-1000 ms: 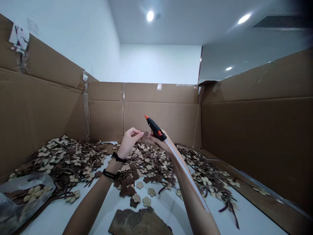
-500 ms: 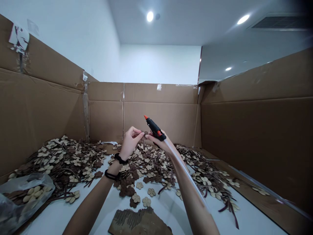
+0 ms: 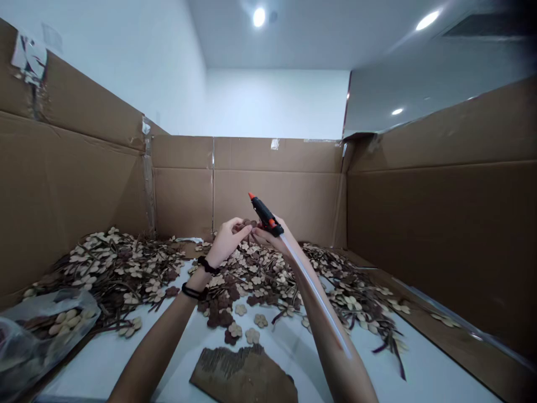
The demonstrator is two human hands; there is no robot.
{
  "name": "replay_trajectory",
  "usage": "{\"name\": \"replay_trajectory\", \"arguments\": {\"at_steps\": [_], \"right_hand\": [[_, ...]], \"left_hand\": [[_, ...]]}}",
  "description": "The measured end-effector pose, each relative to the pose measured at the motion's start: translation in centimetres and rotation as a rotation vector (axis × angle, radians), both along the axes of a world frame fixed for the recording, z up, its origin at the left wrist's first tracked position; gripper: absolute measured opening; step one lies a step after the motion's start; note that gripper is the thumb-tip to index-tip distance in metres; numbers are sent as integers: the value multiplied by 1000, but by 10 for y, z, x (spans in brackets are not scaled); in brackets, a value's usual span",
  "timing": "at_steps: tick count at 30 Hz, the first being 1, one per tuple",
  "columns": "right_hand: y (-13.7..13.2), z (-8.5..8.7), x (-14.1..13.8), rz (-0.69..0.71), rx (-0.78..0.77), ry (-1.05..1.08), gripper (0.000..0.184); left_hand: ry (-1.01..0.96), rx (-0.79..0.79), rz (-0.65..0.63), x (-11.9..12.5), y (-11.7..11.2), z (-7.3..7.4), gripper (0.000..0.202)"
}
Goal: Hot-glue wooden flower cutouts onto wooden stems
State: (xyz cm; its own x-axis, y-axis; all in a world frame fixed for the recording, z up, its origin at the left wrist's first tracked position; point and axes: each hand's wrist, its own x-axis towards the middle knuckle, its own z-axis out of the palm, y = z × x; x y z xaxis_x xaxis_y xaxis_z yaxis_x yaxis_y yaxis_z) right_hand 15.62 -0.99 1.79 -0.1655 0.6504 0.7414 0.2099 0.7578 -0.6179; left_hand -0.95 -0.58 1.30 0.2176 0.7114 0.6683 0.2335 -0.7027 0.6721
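Observation:
My right hand (image 3: 272, 239) grips a black glue gun (image 3: 265, 213) with an orange tip pointing up and to the left; a clear glue stick (image 3: 312, 291) runs back from it along my forearm. My left hand (image 3: 225, 239) pinches a small dark brown wooden flower piece (image 3: 248, 224) between thumb and fingers. The fingertips of my right hand meet the same piece. Both hands hover above a heap of light and dark wooden flower cut-outs (image 3: 260, 268) on the white table (image 3: 126, 364).
Tall cardboard walls (image 3: 440, 224) enclose the table on three sides. Another pile of cut-outs (image 3: 113, 268) lies at the left, with a clear plastic bag (image 3: 37, 330) of pieces in the near left corner. A brown corrugated scrap (image 3: 245, 378) lies in front of me.
The view has tilted slightly, so everything sits a little higher in the frame. My two hands have drawn closer together around the flower piece.

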Motion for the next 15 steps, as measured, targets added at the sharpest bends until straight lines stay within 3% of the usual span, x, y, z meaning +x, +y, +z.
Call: {"name": "replay_trajectory", "arguments": {"at_steps": [6, 10, 13, 15], "right_hand": [[-6, 1, 1, -97, 30, -28, 29], [-2, 2, 14, -181, 27, 18, 29], [1, 4, 26, -200, 2, 88, 29], [1, 5, 33, -206, -7, 116, 28]], "left_hand": [[50, 110, 53, -7, 17, -3, 29], [220, 91, 131, -34, 48, -11, 29], [585, -163, 32, -70, 73, -24, 26], [569, -382, -11, -97, 86, -33, 24]]}}
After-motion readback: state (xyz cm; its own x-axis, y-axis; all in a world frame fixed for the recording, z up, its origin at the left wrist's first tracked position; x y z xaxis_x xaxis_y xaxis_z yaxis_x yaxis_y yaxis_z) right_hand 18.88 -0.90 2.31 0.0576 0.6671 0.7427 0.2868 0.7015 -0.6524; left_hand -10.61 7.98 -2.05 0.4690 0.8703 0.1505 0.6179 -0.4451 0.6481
